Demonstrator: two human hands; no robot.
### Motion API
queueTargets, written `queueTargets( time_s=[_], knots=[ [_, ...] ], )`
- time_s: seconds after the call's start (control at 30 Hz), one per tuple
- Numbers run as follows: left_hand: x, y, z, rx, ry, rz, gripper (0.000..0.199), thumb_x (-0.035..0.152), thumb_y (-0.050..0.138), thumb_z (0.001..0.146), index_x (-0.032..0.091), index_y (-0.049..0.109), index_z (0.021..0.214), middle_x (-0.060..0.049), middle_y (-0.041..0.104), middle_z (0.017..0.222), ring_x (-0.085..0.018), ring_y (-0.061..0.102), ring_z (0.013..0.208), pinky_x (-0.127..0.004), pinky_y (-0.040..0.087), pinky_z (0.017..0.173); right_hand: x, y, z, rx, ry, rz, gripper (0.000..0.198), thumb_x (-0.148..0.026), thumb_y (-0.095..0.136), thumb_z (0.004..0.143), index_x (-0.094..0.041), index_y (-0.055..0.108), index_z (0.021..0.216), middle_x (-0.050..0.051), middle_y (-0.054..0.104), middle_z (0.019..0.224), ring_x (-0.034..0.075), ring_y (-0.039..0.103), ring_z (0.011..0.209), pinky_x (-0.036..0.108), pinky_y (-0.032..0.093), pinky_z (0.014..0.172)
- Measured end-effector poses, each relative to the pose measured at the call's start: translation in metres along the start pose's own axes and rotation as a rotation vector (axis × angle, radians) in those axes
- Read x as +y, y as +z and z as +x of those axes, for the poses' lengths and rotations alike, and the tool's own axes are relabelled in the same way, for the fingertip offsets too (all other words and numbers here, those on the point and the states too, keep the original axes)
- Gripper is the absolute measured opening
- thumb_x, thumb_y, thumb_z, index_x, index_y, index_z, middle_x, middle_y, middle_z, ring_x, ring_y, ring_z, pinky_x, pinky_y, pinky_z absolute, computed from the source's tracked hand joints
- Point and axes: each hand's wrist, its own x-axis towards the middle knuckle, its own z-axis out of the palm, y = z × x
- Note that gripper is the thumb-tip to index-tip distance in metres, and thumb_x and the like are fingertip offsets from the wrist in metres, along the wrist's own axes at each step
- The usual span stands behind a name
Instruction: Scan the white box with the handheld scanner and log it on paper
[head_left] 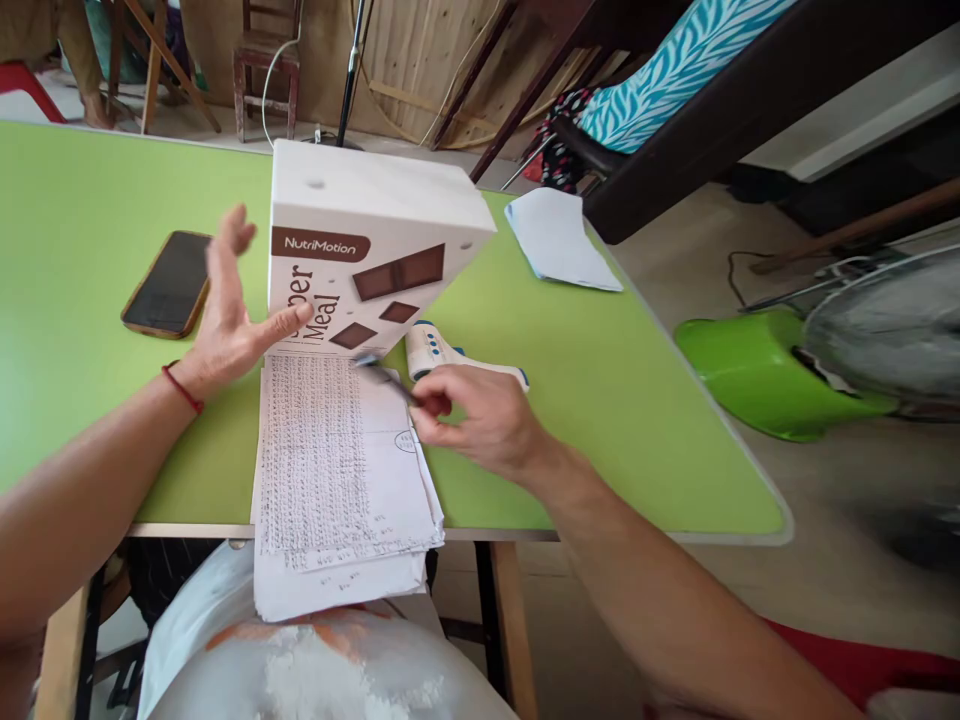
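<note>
A white carton (382,195) printed "NutriMotion" stands tilted on the green table, over the far end of a stack of handwritten sheets (322,460). My left hand (232,310) is at the carton's left side with fingers spread and the thumb across its front; whether the thumb presses on it I cannot tell. My right hand (480,420) is closed around a slim dark tool (390,382), blurred, whose tip is by the carton's lower front edge. Just behind that hand lies a white and blue handheld thermometer (435,350).
A smartphone (166,283) lies on the green table (615,430) at the left. Folded white papers (564,238) rest near its right edge. Beyond that edge, a bright green plastic object (765,370) and a fan (892,330) are on the floor. A wooden chair (266,65) stands behind.
</note>
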Motion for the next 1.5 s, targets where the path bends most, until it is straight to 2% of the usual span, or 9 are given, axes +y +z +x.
queueTargets(
  time_s=[0.07, 0.1, 0.2, 0.27, 0.4, 0.5, 0.63, 0.93, 1.5],
  knots=[
    [0.018, 0.001, -0.005, 0.235, 0.244, 0.439, 0.058, 0.047, 0.080, 0.079, 0.020, 0.047, 0.118, -0.011, 0.049, 0.122, -0.033, 0.045, 0.123, -0.051, 0.041, 0.103, -0.006, 0.000, 0.008, 0.176, 0.186, 0.237, 0.007, -0.017, 0.060, 0.078, -0.024, 0.059, 0.076, -0.004, 0.062, 0.064, 0.012, 0.054, 0.054, 0.027, 0.045, 0.051],
    [0.026, 0.002, -0.009, 0.248, 0.349, 0.607, 0.050, 0.043, 0.078, 0.079, 0.021, 0.047, 0.111, -0.011, 0.050, 0.114, -0.031, 0.048, 0.115, -0.048, 0.045, 0.095, -0.009, 0.002, 0.012, 0.248, 0.263, 0.344, 0.007, -0.018, 0.061, 0.077, -0.024, 0.059, 0.077, -0.004, 0.062, 0.065, 0.012, 0.054, 0.053, 0.027, 0.045, 0.050],
    [0.043, 0.012, -0.022, -0.081, 0.524, 0.649, 0.016, 0.020, 0.064, 0.091, 0.022, 0.049, 0.097, 0.000, 0.054, 0.075, -0.016, 0.056, 0.067, -0.029, 0.045, 0.057, -0.016, 0.017, 0.020, 0.354, 0.399, 0.570, 0.007, -0.018, 0.063, 0.075, -0.024, 0.058, 0.076, -0.006, 0.059, 0.060, 0.010, 0.052, 0.049, 0.025, 0.044, 0.047],
    [0.046, 0.022, -0.032, -0.368, 0.440, 0.727, 0.009, 0.026, 0.057, 0.098, 0.018, 0.054, 0.095, 0.001, 0.058, 0.067, -0.014, 0.054, 0.051, -0.028, 0.038, 0.044, -0.017, 0.030, 0.020, 0.362, 0.452, 0.645, 0.004, -0.020, 0.061, 0.075, -0.023, 0.059, 0.076, -0.005, 0.060, 0.059, 0.011, 0.055, 0.050, 0.026, 0.046, 0.049],
    [0.044, 0.039, -0.044, -0.617, 0.316, 0.841, 0.019, 0.030, 0.057, 0.099, 0.013, 0.064, 0.103, -0.009, 0.070, 0.102, -0.021, 0.069, 0.070, -0.032, 0.050, 0.053, -0.011, 0.044, 0.013, 0.338, 0.554, 0.699, 0.008, -0.023, 0.054, 0.078, -0.022, 0.062, 0.079, -0.002, 0.065, 0.063, 0.014, 0.060, 0.057, 0.029, 0.051, 0.056],
    [0.041, 0.044, -0.047, -0.743, 0.241, 0.843, 0.027, 0.034, 0.065, 0.095, 0.011, 0.065, 0.110, -0.012, 0.064, 0.132, -0.025, 0.073, 0.083, -0.034, 0.057, 0.062, -0.004, 0.046, 0.012, 0.373, 0.584, 0.650, 0.002, -0.023, 0.057, 0.075, -0.023, 0.058, 0.076, -0.003, 0.063, 0.061, 0.014, 0.058, 0.056, 0.028, 0.050, 0.055],
    [0.041, 0.043, -0.046, -0.848, 0.189, 0.895, 0.037, 0.039, 0.071, 0.091, 0.009, 0.066, 0.113, -0.014, 0.061, 0.138, -0.028, 0.074, 0.083, -0.038, 0.059, 0.063, 0.000, 0.047, 0.015, 0.374, 0.608, 0.530, 0.006, -0.025, 0.061, 0.072, -0.024, 0.054, 0.073, -0.004, 0.060, 0.060, 0.013, 0.054, 0.053, 0.027, 0.046, 0.050],
    [0.044, 0.042, -0.044, -0.859, 0.136, 0.859, 0.034, 0.036, 0.071, 0.091, 0.011, 0.067, 0.113, -0.014, 0.062, 0.137, -0.030, 0.074, 0.089, -0.037, 0.059, 0.062, 0.000, 0.050, 0.020, 0.332, 0.478, 0.269, 0.010, -0.027, 0.059, 0.074, -0.025, 0.053, 0.065, -0.004, 0.059, 0.055, 0.013, 0.051, 0.051, 0.028, 0.045, 0.052],
    [0.043, 0.042, -0.044, -0.854, 0.126, 0.831, 0.030, 0.032, 0.070, 0.091, 0.011, 0.067, 0.112, -0.014, 0.062, 0.137, -0.029, 0.074, 0.092, -0.036, 0.060, 0.064, 0.002, 0.051, 0.020, 0.289, 0.461, 0.219, 0.011, -0.028, 0.057, 0.076, -0.025, 0.052, 0.066, -0.004, 0.059, 0.056, 0.013, 0.051, 0.052, 0.027, 0.045, 0.053]
  ],
)
